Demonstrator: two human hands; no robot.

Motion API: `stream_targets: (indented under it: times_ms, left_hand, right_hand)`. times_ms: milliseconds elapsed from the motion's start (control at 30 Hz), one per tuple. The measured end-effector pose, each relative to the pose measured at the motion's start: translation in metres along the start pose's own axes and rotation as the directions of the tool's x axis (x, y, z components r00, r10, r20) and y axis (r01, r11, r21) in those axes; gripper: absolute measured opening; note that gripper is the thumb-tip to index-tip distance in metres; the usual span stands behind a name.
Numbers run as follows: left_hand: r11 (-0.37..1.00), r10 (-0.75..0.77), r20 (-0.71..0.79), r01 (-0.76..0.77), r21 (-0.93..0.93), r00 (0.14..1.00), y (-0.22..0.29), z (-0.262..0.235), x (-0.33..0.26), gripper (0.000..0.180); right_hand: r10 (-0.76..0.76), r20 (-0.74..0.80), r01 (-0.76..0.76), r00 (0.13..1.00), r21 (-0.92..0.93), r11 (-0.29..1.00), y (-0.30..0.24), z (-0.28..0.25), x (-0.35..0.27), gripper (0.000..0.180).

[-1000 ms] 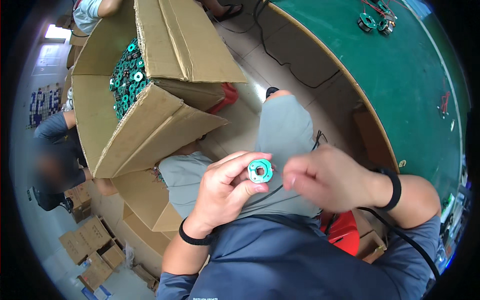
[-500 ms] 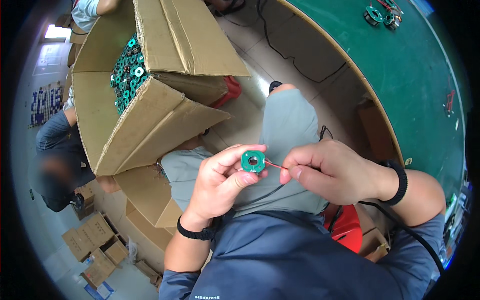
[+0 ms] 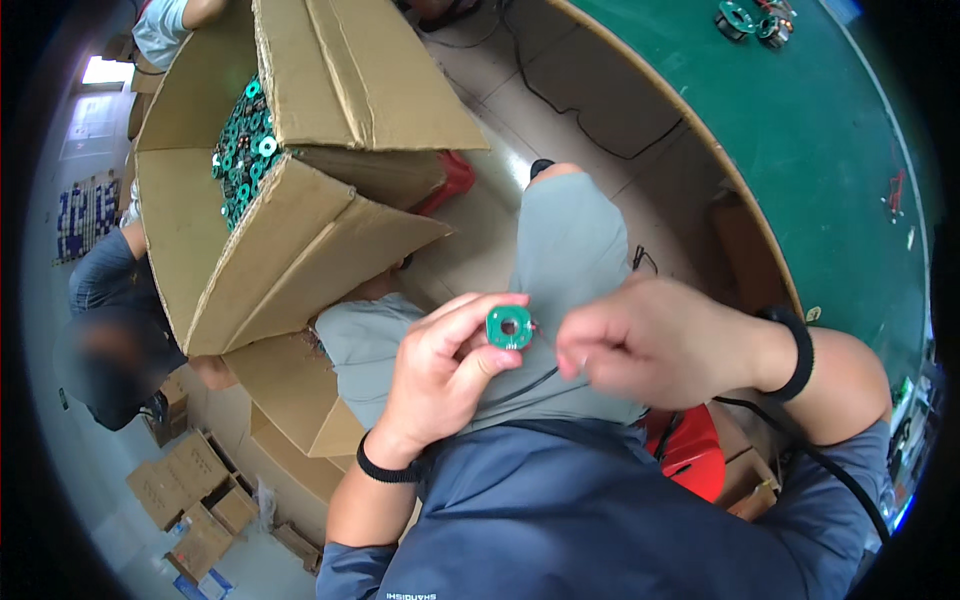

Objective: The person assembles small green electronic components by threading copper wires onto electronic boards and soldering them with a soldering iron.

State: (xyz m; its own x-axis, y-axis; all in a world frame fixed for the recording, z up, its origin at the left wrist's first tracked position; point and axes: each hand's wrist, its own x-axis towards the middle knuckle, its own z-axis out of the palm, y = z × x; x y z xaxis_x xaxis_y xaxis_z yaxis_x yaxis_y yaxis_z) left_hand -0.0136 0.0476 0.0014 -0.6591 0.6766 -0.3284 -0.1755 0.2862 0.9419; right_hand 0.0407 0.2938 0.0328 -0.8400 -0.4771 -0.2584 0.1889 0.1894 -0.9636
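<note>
Between the thumb and fingers of my left hand (image 3: 445, 365) is a small round green circuit board (image 3: 508, 328) with a hole in its middle. A short reddish stub shows at the board's right edge. My right hand (image 3: 660, 340) is just to the right, apart from the board and blurred by motion. Its fingers are curled together; what they pinch, if anything, I cannot make out. Both hands are over my lap. Left of them, a large open cardboard box (image 3: 270, 265) holds a heap of similar green boards (image 3: 243, 150).
A green tabletop (image 3: 800, 150) curves along the right, bearing green ring-shaped parts (image 3: 737, 20) and red wire pieces (image 3: 895, 192). A black cable (image 3: 800, 445) runs by my right arm, near a red seat (image 3: 695, 460). Another person (image 3: 115, 350) is beyond the box; smaller cartons (image 3: 180, 475) stand lower left.
My right hand, which pinched a red wire running from the board, has come away from it. The wire no longer stretches between my hands. The left hand keeps hold of the board.
</note>
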Motion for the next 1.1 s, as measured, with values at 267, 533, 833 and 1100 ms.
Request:
stream_targets:
  times_ms: [267,533,833,1100]
  left_hand:
    - [0.872,0.279,-0.024,-0.243,0.424,0.96,0.013,0.004,-0.002,0.043]
    - [0.829,0.289,0.0,-0.25,0.499,0.957,0.012,0.005,-0.007,0.042]
    - [0.802,0.326,0.01,-0.283,0.526,0.945,0.016,0.005,-0.004,0.04]
    - [0.82,0.325,0.002,-0.283,0.498,0.946,0.015,0.008,-0.005,0.04]
  right_hand:
    - [0.1,-0.095,-0.103,0.99,-0.034,0.994,-0.006,-0.003,0.002,0.019]
    - [-0.021,-0.067,0.021,0.998,-0.005,1.0,0.021,0.005,0.005,0.024]
    - [0.098,0.047,-0.099,0.994,0.021,0.995,0.01,0.001,0.004,0.022]
    - [-0.104,-0.081,0.088,0.991,-0.183,0.979,0.018,0.009,0.0,0.019]
